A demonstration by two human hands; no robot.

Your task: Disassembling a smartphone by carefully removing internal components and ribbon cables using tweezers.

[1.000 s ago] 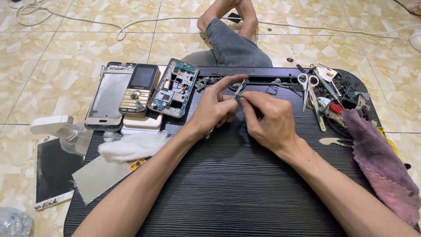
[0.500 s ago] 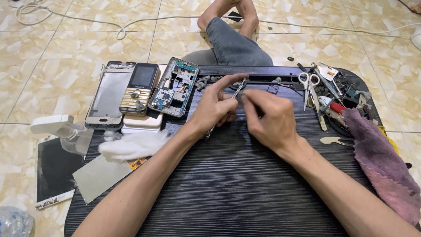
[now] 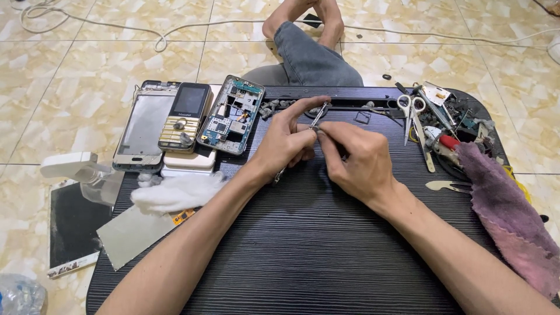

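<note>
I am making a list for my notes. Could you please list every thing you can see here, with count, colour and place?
table: one, black, ribbed, centre
tweezers: one, metal, between both hands
opened phone: one, circuit board showing, table's upper left
keypad phone: one, gold and black, beside the opened phone
phone frame: one, silver, far left of the table
white cloth: one, left edge
scissors: one, white handles, upper right
purple cloth: one, right edge
spray bottle: one, white, on the floor left
left hand: one, pinching the tweezers
right hand: one, at the tweezers' tip
</note>
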